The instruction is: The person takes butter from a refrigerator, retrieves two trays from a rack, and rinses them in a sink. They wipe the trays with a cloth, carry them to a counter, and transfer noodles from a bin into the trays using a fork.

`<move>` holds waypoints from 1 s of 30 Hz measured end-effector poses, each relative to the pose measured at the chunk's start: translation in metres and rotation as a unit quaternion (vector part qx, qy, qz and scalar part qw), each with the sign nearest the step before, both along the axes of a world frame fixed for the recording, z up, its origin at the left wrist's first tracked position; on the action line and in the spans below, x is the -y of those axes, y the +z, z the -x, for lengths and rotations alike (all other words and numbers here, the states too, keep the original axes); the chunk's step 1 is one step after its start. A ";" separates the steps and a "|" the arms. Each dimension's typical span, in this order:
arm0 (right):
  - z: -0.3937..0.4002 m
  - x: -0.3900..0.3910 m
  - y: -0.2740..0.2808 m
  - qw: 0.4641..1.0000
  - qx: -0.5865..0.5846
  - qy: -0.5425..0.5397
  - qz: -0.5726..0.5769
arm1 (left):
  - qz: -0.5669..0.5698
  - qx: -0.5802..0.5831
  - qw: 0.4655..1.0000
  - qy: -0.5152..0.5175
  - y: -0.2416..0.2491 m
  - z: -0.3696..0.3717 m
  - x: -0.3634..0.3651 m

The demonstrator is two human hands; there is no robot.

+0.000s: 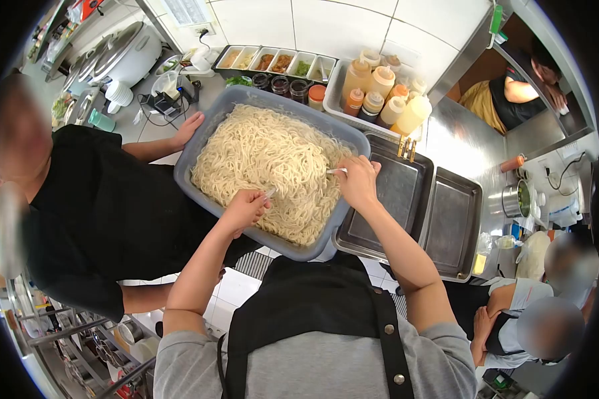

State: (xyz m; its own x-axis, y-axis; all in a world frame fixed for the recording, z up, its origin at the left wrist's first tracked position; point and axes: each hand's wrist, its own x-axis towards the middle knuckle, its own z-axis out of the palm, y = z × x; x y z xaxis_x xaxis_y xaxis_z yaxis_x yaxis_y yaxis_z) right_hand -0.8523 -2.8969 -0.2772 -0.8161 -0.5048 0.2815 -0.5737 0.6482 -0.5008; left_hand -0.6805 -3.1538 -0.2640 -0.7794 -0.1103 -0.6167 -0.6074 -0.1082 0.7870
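A large grey plastic tub [192, 149] is heaped with pale cooked noodles [259, 143]. Over its near edge reaches my left hand [247, 209], fingers closed on a thin pale utensil [271, 193] whose tip points into the noodles. At the tub's right side, my right hand [359, 179] grips another thin white utensil [334, 171], also angled toward the noodles. The far ends of both utensils are lost among the strands. On the tub's left rim rests the hand [189, 130] of a co-worker in black.
Two dark metal trays [386, 199] lie right of the tub. Behind stand sauce bottles [382, 82] in a bin, several jars [298, 90] and a row of topping containers [266, 61]. Other people [506, 319] stand at the lower right. Rice cookers [128, 53] sit at the upper left.
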 end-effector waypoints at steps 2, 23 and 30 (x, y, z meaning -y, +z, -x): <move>-0.002 -0.006 0.004 1.000 0.024 -0.006 0.007 | -0.005 0.006 1.000 0.009 0.024 -0.005 -0.006; 0.031 -0.014 0.113 0.989 0.145 0.000 0.029 | -0.045 -0.059 0.997 0.025 0.128 0.006 0.005; 0.064 -0.015 0.148 0.985 0.106 0.073 0.117 | -0.014 -0.104 0.994 0.035 0.196 0.003 -0.007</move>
State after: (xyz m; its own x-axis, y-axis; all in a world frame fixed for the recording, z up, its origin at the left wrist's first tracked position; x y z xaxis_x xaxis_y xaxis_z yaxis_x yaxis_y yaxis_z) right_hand -0.9166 -2.8822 -0.1288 -0.7927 -0.5629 0.2340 -0.5182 0.4199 -0.7451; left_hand -0.6839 -3.1465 -0.0681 -0.8810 -0.1547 -0.4472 -0.4225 -0.1685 0.8906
